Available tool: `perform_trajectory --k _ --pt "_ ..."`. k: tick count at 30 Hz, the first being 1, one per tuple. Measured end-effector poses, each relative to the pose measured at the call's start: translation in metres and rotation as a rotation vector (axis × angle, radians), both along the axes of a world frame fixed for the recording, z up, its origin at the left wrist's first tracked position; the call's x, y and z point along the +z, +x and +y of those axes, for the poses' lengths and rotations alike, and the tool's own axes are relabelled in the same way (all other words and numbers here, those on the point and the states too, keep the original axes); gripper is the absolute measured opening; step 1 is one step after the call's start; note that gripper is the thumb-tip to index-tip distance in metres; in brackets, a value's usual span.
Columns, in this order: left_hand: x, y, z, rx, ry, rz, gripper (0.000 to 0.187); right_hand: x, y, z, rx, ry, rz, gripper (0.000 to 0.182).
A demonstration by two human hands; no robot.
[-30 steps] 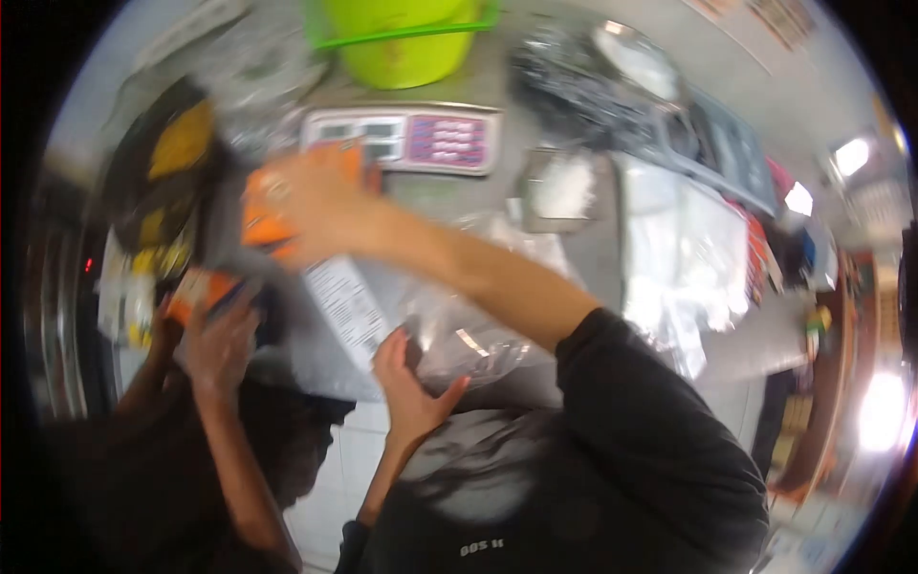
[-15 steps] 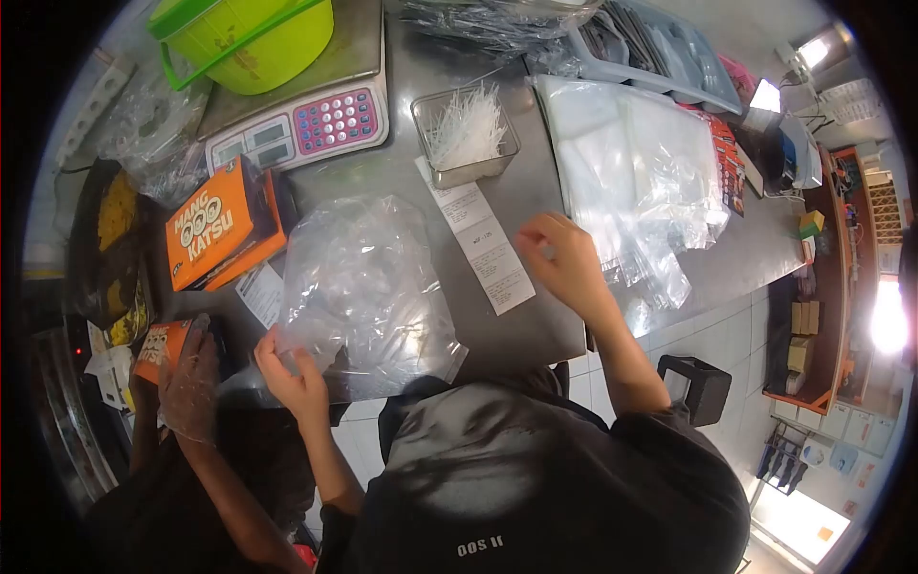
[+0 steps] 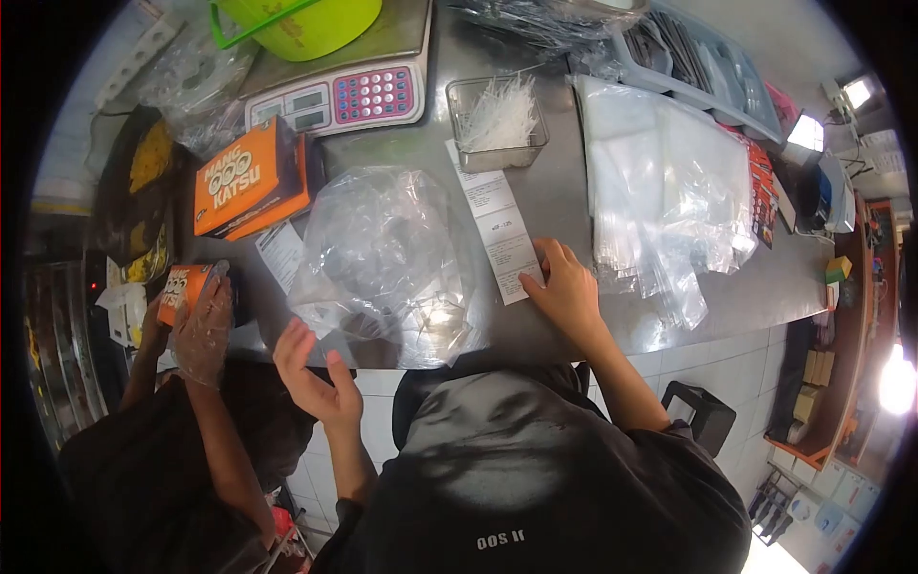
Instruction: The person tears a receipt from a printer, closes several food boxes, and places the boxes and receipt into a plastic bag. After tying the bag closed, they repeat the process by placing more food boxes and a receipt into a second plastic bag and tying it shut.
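Note:
My left hand (image 3: 320, 378) is held at the table's front edge, fingers stretched and thumb apart, with nothing in it. Just beyond it lies a clear plastic bag (image 3: 382, 258), puffed and crumpled. My right hand (image 3: 569, 298) rests at the lower right edge of a long printed receipt strip (image 3: 499, 230), its thumb by the strip's corner and its fingers bent but apart. The strip's upper end runs under a wire basket (image 3: 548, 153) of thin white plastic sticks. Left of the bag, a second receipt (image 3: 279, 253) lies partly against it.
Orange boxes (image 3: 244, 182) stand at the left, below a scale (image 3: 335, 100) bearing a green basket (image 3: 316, 29). A co-worker's gloved hand (image 3: 203, 330) holds another orange box (image 3: 182, 292). Clear bags (image 3: 660, 172) lie stacked at the right, near a grey cutlery tray (image 3: 732, 96).
My right hand has come down to the receipt's lower end. My left hand has drawn back from the bag and spread its fingers. The whole view has shifted slightly.

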State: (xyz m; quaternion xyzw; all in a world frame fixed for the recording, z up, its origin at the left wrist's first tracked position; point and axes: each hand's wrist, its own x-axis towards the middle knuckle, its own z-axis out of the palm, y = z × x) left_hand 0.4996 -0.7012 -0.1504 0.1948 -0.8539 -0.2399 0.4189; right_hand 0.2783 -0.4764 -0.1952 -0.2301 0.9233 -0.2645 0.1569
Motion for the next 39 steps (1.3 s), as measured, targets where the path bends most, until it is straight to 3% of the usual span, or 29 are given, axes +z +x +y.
perform_trajectory --k 2,3,4,6,7,9,12,15,22,24,27,30,34,36,39 --pt "0.006 -0.003 0.01 -0.066 0.08 0.06 0.024 0.001 0.003 -0.003 0.004 0.022 0.022 0.052" --pt "0.011 -0.006 0.017 -0.216 0.312 0.09 0.02 0.001 0.006 -0.004 0.001 0.034 0.031 0.054" --pt "0.013 -0.014 0.03 -0.291 0.697 0.176 0.024 -0.001 0.009 -0.005 -0.004 0.002 0.041 0.055" --pt "0.031 -0.037 0.048 -0.797 1.606 0.179 0.042 -0.007 0.015 -0.006 -0.009 -0.054 0.063 0.058" --pt "0.033 -0.051 0.056 -0.989 1.768 -0.018 0.044 -0.006 0.017 -0.006 -0.03 -0.081 0.017 0.057" --pt "0.019 -0.072 0.081 -0.889 1.707 -0.365 0.047 -0.004 0.015 -0.009 -0.063 -0.145 -0.06 0.054" --pt "-0.016 -0.079 0.089 -0.691 1.484 -0.49 0.052 -0.019 0.01 -0.001 -0.059 -0.35 -0.162 0.046" --pt "-0.03 -0.085 0.086 -0.611 1.523 -0.405 0.054 -0.021 0.008 0.003 -0.119 -0.468 -0.261 0.04" --pt "-0.05 -0.097 0.087 -0.54 1.567 -0.294 0.057 -0.016 0.005 0.01 -0.08 -0.371 -0.202 0.036" --pt "-0.06 -0.093 0.093 -0.534 1.449 -0.29 0.053 -0.015 0.004 0.012 -0.058 -0.315 -0.176 0.036" --pt "-0.067 -0.093 0.088 -0.618 0.959 -0.338 0.043 -0.02 0.003 0.014 -0.038 -0.266 -0.188 0.038" --pt "-0.045 -0.099 0.092 -0.644 0.716 -0.414 0.034 -0.017 0.002 0.025 -0.007 -0.246 -0.036 0.031" --pt "-0.024 -0.106 0.101 -0.726 0.757 -0.452 0.025 0.027 -0.036 0.075 -0.453 -0.211 0.023 0.022" --pt "-0.021 -0.115 0.111 -0.757 0.761 -0.484 0.023 0.025 -0.064 0.12 -0.57 -0.38 0.305 0.013" --pt "-0.015 -0.133 0.131 -0.827 0.664 -0.524 0.022 0.01 -0.096 0.18 -0.511 -0.108 0.611 0.016"
